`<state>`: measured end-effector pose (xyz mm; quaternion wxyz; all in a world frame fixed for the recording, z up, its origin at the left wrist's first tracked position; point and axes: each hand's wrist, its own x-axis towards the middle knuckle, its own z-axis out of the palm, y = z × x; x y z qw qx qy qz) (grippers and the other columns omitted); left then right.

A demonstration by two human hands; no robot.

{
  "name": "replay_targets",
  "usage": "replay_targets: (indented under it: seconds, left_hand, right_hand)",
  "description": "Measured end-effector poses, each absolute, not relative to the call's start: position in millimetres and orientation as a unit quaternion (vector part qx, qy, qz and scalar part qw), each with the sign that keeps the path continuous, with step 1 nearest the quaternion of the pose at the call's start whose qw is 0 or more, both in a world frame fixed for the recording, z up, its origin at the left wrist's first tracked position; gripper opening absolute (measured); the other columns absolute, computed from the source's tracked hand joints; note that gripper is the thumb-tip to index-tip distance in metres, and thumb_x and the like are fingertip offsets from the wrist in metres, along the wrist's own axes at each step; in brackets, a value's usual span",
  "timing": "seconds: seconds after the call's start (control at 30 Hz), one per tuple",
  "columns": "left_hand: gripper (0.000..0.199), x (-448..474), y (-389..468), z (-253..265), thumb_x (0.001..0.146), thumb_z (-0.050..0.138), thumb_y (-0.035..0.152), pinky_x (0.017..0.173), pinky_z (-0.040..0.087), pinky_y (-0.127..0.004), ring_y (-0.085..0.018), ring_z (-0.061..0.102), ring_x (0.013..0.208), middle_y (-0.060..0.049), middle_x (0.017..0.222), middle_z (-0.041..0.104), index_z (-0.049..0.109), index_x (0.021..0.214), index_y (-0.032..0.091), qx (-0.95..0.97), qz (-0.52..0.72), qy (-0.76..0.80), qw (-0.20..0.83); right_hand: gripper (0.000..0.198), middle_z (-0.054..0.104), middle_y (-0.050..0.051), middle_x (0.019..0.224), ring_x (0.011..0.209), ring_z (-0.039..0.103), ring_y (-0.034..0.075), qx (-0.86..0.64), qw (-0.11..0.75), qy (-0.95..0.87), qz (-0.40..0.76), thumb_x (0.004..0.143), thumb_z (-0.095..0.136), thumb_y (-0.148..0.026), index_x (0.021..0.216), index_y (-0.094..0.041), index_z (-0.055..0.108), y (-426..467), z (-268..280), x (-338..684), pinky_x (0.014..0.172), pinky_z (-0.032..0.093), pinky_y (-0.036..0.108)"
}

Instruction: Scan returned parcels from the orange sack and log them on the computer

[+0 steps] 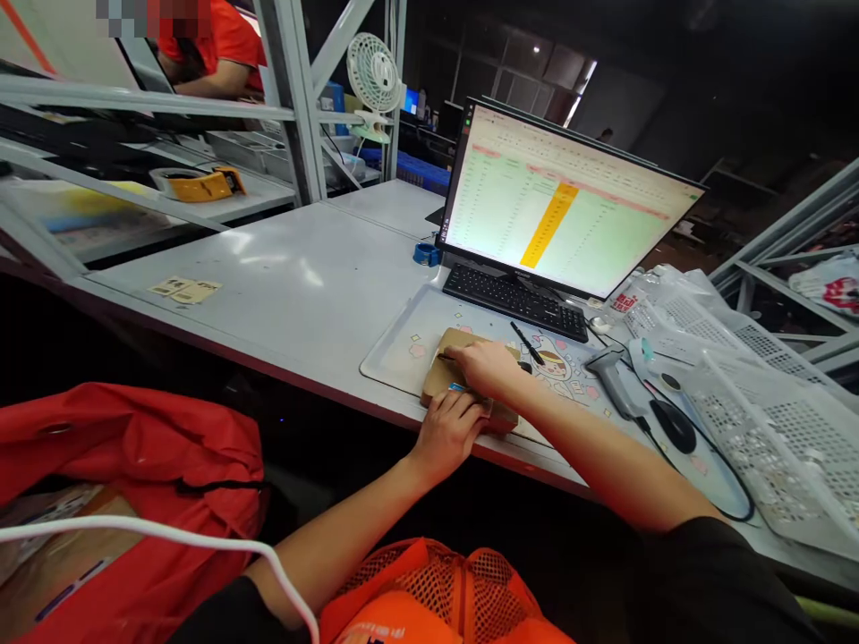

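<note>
A small brown cardboard package point(436, 377) lies at the front edge of the desk, partly on the patterned desk mat point(393, 353). My left hand point(451, 429) grips its near side with bent fingers. Over the top of the package, my right hand point(487, 365) is closed around a thin dark tool point(446, 357). Its dark tip shows past my fingers, but most of it is hidden, so its exact kind is unclear. A bit of blue shows on the package between my hands. Just beyond my right hand lies a black pen point(527, 343).
A monitor point(570, 201) and black keyboard point(514, 301) stand behind. To the right are a barcode scanner point(614, 383), a mouse point(673, 426) and white perforated baskets point(785, 420). Blue tape point(427, 255), paper labels point(186, 290) and a red bag point(194, 447) are leftward. A person point(225, 54) sits beyond the frame.
</note>
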<state>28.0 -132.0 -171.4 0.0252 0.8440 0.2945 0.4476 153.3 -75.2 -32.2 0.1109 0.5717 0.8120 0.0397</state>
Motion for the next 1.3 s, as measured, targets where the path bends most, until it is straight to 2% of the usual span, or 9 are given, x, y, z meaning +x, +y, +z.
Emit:
replay_targets:
  seconds: [0.2, 0.37, 0.53, 0.6, 0.67, 0.87, 1.0, 1.13, 1.3]
  left_hand:
    - [0.022, 29.4, -133.3, -173.4, 0.111, 0.055, 0.025, 0.096, 0.049, -0.043, -0.027, 0.07, 0.102, -0.008, 0.107, 0.079, 0.076, 0.107, 0.02, 0.838, 0.456, 0.3, 0.005]
    - [0.023, 29.0, -133.1, -172.1, 0.111, 0.057, 0.024, 0.104, 0.047, -0.043, -0.026, 0.071, 0.118, -0.008, 0.126, 0.079, 0.074, 0.126, 0.021, 0.836, 0.47, 0.284, 0.02]
    - [0.02, 29.4, -132.6, -171.3, 0.111, 0.06, 0.023, 0.102, 0.047, -0.042, -0.025, 0.073, 0.116, -0.006, 0.123, 0.081, 0.074, 0.124, 0.022, 0.827, 0.488, 0.277, 0.02]
    - [0.019, 30.1, -131.8, -171.5, 0.111, 0.06, 0.023, 0.102, 0.046, -0.042, -0.024, 0.073, 0.115, -0.006, 0.121, 0.081, 0.074, 0.124, 0.022, 0.825, 0.496, 0.27, 0.015]
    - [0.018, 30.9, -130.7, -171.9, 0.11, 0.061, 0.023, 0.101, 0.046, -0.041, -0.024, 0.073, 0.114, -0.006, 0.121, 0.082, 0.074, 0.123, 0.022, 0.823, 0.503, 0.265, 0.008]
    - [0.019, 31.4, -129.5, -172.4, 0.11, 0.062, 0.023, 0.1, 0.045, -0.041, -0.023, 0.073, 0.114, -0.006, 0.121, 0.081, 0.072, 0.126, 0.02, 0.822, 0.512, 0.249, -0.022]
    - [0.017, 32.2, -130.0, -173.2, 0.11, 0.061, 0.026, 0.095, 0.045, -0.04, -0.024, 0.072, 0.106, -0.006, 0.112, 0.081, 0.074, 0.117, 0.019, 0.821, 0.507, 0.259, -0.027]
    - [0.015, 32.5, -129.4, -175.7, 0.108, 0.062, 0.025, 0.092, 0.045, -0.04, -0.024, 0.069, 0.095, -0.005, 0.099, 0.078, 0.075, 0.106, 0.018, 0.822, 0.503, 0.266, -0.038]
    - [0.013, 31.8, -129.5, -176.3, 0.108, 0.062, 0.023, 0.095, 0.046, -0.04, -0.024, 0.071, 0.101, -0.006, 0.109, 0.08, 0.074, 0.107, 0.019, 0.822, 0.502, 0.266, -0.033]
  right_hand:
    - [0.042, 0.078, 0.018, 0.111, 0.101, 0.077, 0.031, 0.588, 0.139, 0.796, 0.045, 0.111, 0.039, -0.024, 0.147, -0.018, 0.06, -93.1, -36.0, 152.0, 0.077, 0.051, 0.035]
    - [0.043, 0.078, 0.018, 0.108, 0.097, 0.078, 0.031, 0.618, 0.179, 0.764, 0.051, 0.107, 0.045, -0.018, 0.147, -0.019, 0.059, -126.5, -31.7, 191.3, 0.074, 0.051, 0.034]
    - [0.058, 0.079, 0.016, 0.107, 0.095, 0.079, 0.031, 0.704, 0.273, 0.652, 0.07, 0.101, 0.037, -0.004, 0.152, -0.023, 0.06, -188.8, -31.6, 293.2, 0.069, 0.045, 0.033]
    - [0.059, 0.079, 0.015, 0.112, 0.094, 0.078, 0.03, 0.725, 0.26, 0.633, 0.079, 0.103, 0.038, -0.008, 0.155, -0.028, 0.058, -200.2, -30.0, 316.2, 0.067, 0.043, 0.033]
    - [0.055, 0.079, 0.014, 0.116, 0.094, 0.077, 0.028, 0.72, 0.206, 0.655, 0.096, 0.107, 0.039, -0.015, 0.156, -0.032, 0.056, -193.0, -26.5, 312.7, 0.065, 0.041, 0.033]
    - [0.047, 0.08, 0.011, 0.114, 0.096, 0.076, 0.026, 0.605, 0.093, 0.788, 0.061, 0.108, 0.043, -0.022, 0.149, -0.031, 0.063, -106.3, -12.9, 203.4, 0.074, 0.046, 0.031]
    - [0.042, 0.08, 0.012, 0.108, 0.098, 0.076, 0.027, 0.551, 0.097, 0.827, 0.056, 0.107, 0.039, -0.017, 0.135, -0.024, 0.07, -77.8, -22.9, 155.6, 0.078, 0.049, 0.032]
    - [0.04, 0.079, 0.014, 0.102, 0.095, 0.077, 0.028, 0.546, 0.118, 0.827, 0.056, 0.109, 0.038, -0.02, 0.137, -0.021, 0.067, -80.0, -36.9, 153.8, 0.075, 0.051, 0.033]
    - [0.037, 0.078, 0.015, 0.101, 0.093, 0.079, 0.03, 0.56, 0.143, 0.813, 0.06, 0.11, 0.04, -0.022, 0.138, -0.019, 0.063, -93.9, -38.1, 160.6, 0.074, 0.053, 0.034]
